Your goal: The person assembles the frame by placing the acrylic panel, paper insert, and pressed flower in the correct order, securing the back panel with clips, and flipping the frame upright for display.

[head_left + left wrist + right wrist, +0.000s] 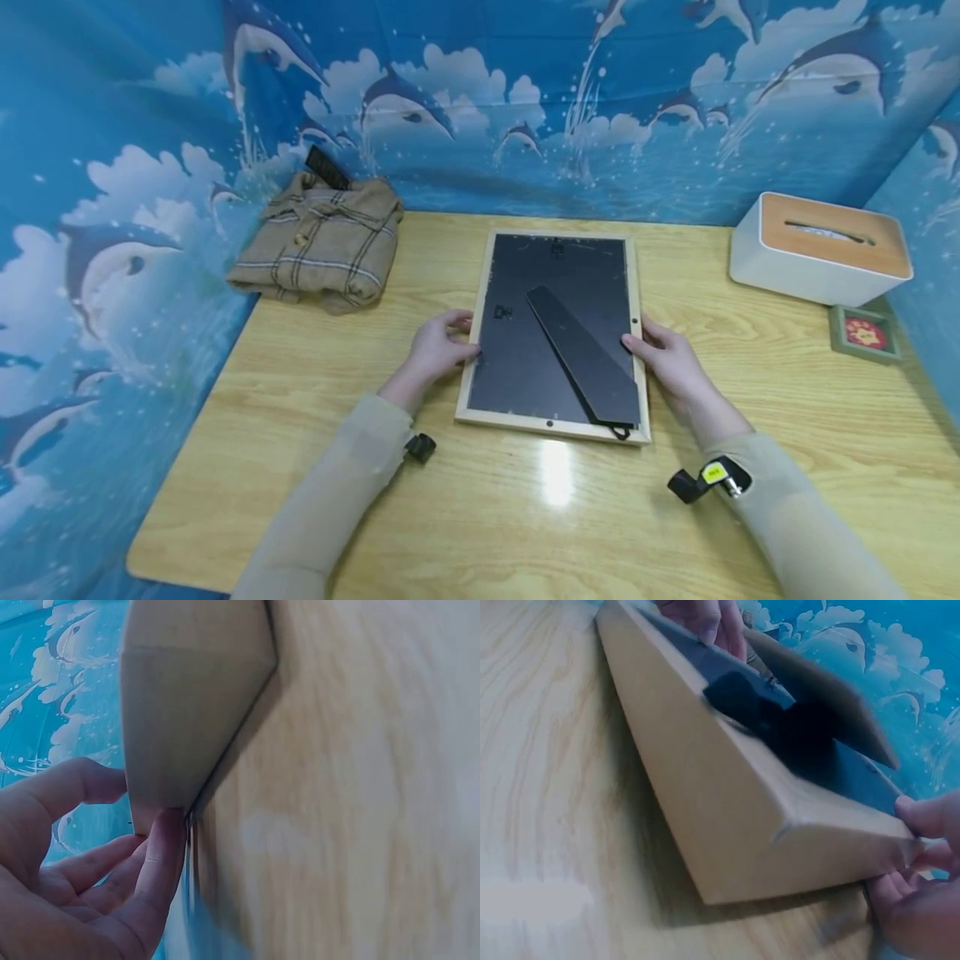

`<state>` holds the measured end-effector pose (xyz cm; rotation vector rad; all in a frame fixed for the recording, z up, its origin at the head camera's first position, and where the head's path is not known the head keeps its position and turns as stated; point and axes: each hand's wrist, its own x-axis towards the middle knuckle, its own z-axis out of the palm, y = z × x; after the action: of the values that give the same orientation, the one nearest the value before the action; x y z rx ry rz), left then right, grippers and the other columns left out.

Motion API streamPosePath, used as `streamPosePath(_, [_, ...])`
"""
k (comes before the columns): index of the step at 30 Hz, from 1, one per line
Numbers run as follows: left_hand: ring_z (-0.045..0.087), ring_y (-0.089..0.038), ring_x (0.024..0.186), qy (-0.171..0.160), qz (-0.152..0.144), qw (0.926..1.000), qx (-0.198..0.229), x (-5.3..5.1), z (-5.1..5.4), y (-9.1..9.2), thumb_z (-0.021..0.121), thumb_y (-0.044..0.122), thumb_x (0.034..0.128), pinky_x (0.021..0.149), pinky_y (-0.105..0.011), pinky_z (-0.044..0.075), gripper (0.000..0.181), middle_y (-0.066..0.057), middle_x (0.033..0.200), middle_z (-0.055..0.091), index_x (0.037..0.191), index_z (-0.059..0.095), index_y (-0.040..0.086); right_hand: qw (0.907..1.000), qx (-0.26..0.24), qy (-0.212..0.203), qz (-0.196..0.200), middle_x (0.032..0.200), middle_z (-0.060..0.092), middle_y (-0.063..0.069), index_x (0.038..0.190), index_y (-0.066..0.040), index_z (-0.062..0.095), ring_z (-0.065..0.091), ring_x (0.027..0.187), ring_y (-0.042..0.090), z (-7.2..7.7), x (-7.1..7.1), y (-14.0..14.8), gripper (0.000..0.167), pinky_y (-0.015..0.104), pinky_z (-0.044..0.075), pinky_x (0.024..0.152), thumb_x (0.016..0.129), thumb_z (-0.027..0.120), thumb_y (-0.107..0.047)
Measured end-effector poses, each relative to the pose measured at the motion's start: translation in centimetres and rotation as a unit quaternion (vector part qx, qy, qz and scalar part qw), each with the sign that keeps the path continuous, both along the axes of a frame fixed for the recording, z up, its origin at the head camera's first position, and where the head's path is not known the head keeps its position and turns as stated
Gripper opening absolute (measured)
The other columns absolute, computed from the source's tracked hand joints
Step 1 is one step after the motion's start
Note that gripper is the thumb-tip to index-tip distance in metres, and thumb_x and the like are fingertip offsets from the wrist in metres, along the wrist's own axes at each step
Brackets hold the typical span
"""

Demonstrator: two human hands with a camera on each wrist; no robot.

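A picture frame (517, 375) with a pale wooden border lies face down on the table, its black backing and slanted easel stand (581, 354) facing up. At its left edge my left hand (438, 350) grips the border, thumb on top. In the left wrist view those fingers (161, 847) reach to the bottom edge of the wooden side. On the opposite edge my right hand (667, 358) holds the border. The right wrist view shows its thumb (926, 816) on the upper edge, the other fingers lower against the side. The picture side is hidden.
A folded plaid garment (322, 246) lies at the back left of the wooden table (315, 400). At the right stands a white tissue box (795, 267) with a wood-coloured lid, a small green frame (866, 335) beside it. A dolphin-print cloth (465, 108) surrounds the table.
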<state>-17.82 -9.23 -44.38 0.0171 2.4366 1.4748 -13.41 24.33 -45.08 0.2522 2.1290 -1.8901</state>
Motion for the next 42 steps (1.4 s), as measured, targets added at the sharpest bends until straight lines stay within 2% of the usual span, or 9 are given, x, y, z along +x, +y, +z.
streamPosePath(5, [0.061, -0.025, 0.091, 0.009, -0.001, 1.0, -0.004, -0.1, 0.1, -0.1, 0.073, 0.0, 0.0781, 0.068, -0.027, 0.054, 0.058, -0.013, 0.117, 0.06, 0.133, 0.054, 0.005, 0.9958, -0.089, -0.01, -0.017, 0.157, 0.001, 0.017, 0.151, -0.007, 0.002, 0.006, 0.143, 0.027, 0.0, 0.0, -0.1, 0.076, 0.036, 0.013, 0.113, 0.098, 0.055, -0.02])
streamPosePath(10, [0.06, -0.025, 0.091, 0.011, 0.001, 0.9999, -0.001, -0.1, 0.2, -0.1, 0.072, 0.0, 0.0785, 0.069, -0.028, 0.054, 0.058, -0.014, 0.117, 0.06, 0.133, 0.053, 0.005, 0.992, -0.122, -0.001, -0.033, 0.157, 0.001, 0.017, 0.151, -0.006, 0.003, 0.008, 0.143, 0.026, 0.0, -0.3, -0.2, 0.076, 0.032, 0.017, 0.112, 0.097, 0.055, -0.015])
streamPosePath(20, [0.06, -0.023, 0.087, 0.02, -0.007, 0.9997, -0.014, -0.2, 0.2, 0.0, 0.071, 0.002, 0.0792, 0.066, -0.027, 0.053, 0.058, -0.014, 0.118, 0.06, 0.134, 0.053, 0.005, 0.9788, -0.196, 0.01, -0.06, 0.153, 0.009, 0.028, 0.151, -0.002, 0.002, 0.023, 0.14, 0.026, -0.1, -0.6, -0.6, 0.072, 0.021, 0.038, 0.101, 0.097, 0.05, -0.001])
streamPosePath(23, [0.061, -0.023, 0.088, 0.018, -0.008, 0.9997, -0.017, -0.2, 0.3, 0.1, 0.071, 0.002, 0.0798, 0.065, -0.027, 0.053, 0.058, -0.013, 0.118, 0.06, 0.134, 0.052, 0.005, 0.9758, -0.208, 0.009, -0.065, 0.152, 0.009, 0.03, 0.151, -0.003, 0.002, 0.035, 0.134, 0.021, -0.2, -0.4, -0.6, 0.073, 0.021, 0.041, 0.098, 0.097, 0.051, -0.001])
streamPosePath(27, [0.061, -0.024, 0.091, 0.017, -0.006, 0.9998, -0.013, -0.1, 0.4, 0.1, 0.071, 0.002, 0.0797, 0.066, -0.027, 0.054, 0.059, -0.012, 0.119, 0.06, 0.135, 0.052, 0.006, 0.9708, -0.228, 0.011, -0.074, 0.151, 0.009, 0.031, 0.151, -0.004, 0.004, 0.051, 0.115, 0.01, -0.1, -0.2, -0.5, 0.074, 0.019, 0.043, 0.095, 0.096, 0.053, 0.0])
streamPosePath(32, [0.062, -0.025, 0.091, 0.019, 0.007, 0.9998, 0.007, 0.0, 0.3, 0.1, 0.072, -0.001, 0.0776, 0.064, -0.028, 0.055, 0.06, -0.012, 0.119, 0.06, 0.134, 0.053, 0.006, 0.9634, -0.258, 0.022, -0.07, 0.155, 0.006, 0.024, 0.151, -0.001, 0.003, 0.049, 0.117, 0.006, 0.5, 0.1, -0.5, 0.075, 0.017, 0.04, 0.096, 0.095, 0.053, 0.001])
streamPosePath(35, [0.062, -0.024, 0.088, 0.021, 0.018, 0.9992, 0.028, 0.1, 0.3, 0.2, 0.072, -0.003, 0.0767, 0.061, -0.028, 0.055, 0.06, -0.011, 0.119, 0.06, 0.133, 0.054, 0.006, 0.9581, -0.274, 0.044, -0.07, 0.155, 0.015, 0.021, 0.149, 0.004, 0.004, 0.05, 0.117, 0.005, 0.9, 0.3, -0.6, 0.073, 0.017, 0.041, 0.096, 0.094, 0.052, 0.003])
streamPosePath(40, [0.061, -0.022, 0.086, 0.049, 0.019, 0.9973, 0.051, 0.0, 0.6, 0.4, 0.071, -0.005, 0.0772, 0.062, -0.025, 0.053, 0.059, -0.01, 0.12, 0.06, 0.132, 0.055, 0.007, 0.939, -0.318, 0.091, -0.094, 0.129, 0.054, 0.007, 0.147, 0.009, 0.008, 0.06, 0.105, 0.009, 1.7, 0.7, -0.9, 0.069, 0.021, 0.049, 0.088, 0.093, 0.05, 0.009])
streamPosePath(42, [0.061, -0.022, 0.087, 0.066, 0.013, 0.9966, 0.048, -0.1, 0.8, 0.5, 0.07, -0.004, 0.0784, 0.064, -0.025, 0.053, 0.058, -0.01, 0.122, 0.06, 0.133, 0.055, 0.007, 0.9328, -0.326, 0.108, -0.11, 0.126, 0.057, 0.006, 0.147, 0.01, 0.01, 0.062, 0.104, 0.011, 2.0, 0.9, -1.1, 0.068, 0.022, 0.05, 0.087, 0.092, 0.05, 0.011])
